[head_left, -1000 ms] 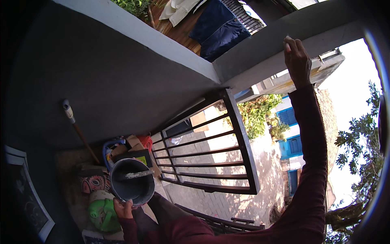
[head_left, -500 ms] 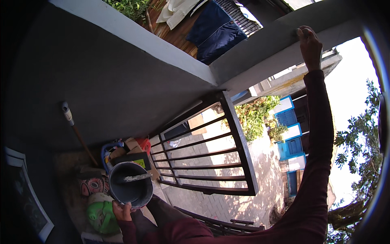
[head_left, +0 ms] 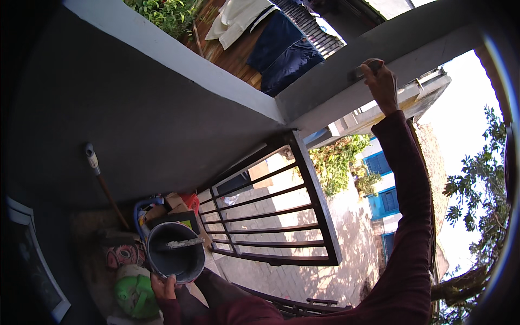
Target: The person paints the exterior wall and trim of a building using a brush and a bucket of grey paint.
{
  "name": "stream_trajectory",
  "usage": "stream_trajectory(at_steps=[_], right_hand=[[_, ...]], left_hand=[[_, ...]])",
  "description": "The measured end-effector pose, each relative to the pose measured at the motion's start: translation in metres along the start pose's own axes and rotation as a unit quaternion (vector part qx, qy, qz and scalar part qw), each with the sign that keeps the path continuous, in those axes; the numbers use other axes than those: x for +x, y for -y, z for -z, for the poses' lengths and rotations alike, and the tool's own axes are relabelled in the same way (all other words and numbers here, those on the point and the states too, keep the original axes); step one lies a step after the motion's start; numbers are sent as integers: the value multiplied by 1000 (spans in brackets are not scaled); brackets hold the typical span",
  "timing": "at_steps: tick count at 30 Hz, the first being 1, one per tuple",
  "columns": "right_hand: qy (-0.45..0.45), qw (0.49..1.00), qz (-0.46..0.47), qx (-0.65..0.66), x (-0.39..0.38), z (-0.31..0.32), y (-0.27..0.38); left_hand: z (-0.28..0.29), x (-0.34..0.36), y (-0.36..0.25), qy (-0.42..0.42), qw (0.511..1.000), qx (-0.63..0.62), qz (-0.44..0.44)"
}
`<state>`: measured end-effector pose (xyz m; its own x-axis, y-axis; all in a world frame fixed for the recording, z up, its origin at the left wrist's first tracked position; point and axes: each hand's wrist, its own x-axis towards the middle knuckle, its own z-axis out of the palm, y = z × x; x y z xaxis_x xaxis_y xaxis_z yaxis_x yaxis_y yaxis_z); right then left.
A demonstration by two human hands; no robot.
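Observation:
My left hand grips the near rim of a dark round bucket, held tilted low in front of me. Inside it is grey stuff that looks like paint, and a pale, crusted stick lies across the opening. High on the right, my right hand is closed around what looks like a paintbrush. Its dark, blurred end is against the grey face of a beam; the fingers hide most of the handle.
A dark barred gate stands below the beam. Beside the bucket are a green rounded container, cardboard boxes and a pole leaning on the grey wall. Blue trousers and white cloth hang beyond the beam.
My right hand has moved left and down along the beam, bringing the dark brush end into view. The bucket in my left hand has shifted slightly down.

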<state>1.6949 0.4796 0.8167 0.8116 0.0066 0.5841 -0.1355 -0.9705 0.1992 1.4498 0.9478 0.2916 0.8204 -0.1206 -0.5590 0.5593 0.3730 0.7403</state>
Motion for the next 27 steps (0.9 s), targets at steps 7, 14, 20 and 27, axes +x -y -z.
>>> stream_trajectory(at_steps=[7, 14, 20, 27], right_hand=[[-28, 936, 247, -248, -26, 2, 25], [86, 981, 157, 67, -107, -103, 31], [16, 999, 34, -8, -67, -64, 13], [43, 947, 266, -173, -100, -92, 36]], left_hand=[[-4, 1, -7, -3, 1000, 1, -3], [-2, 1, 0, 8, 1000, -5, -1], [1, 0, 5, -14, 1000, 8, -20], [-3, -1, -2, -20, 999, 3, -25]])
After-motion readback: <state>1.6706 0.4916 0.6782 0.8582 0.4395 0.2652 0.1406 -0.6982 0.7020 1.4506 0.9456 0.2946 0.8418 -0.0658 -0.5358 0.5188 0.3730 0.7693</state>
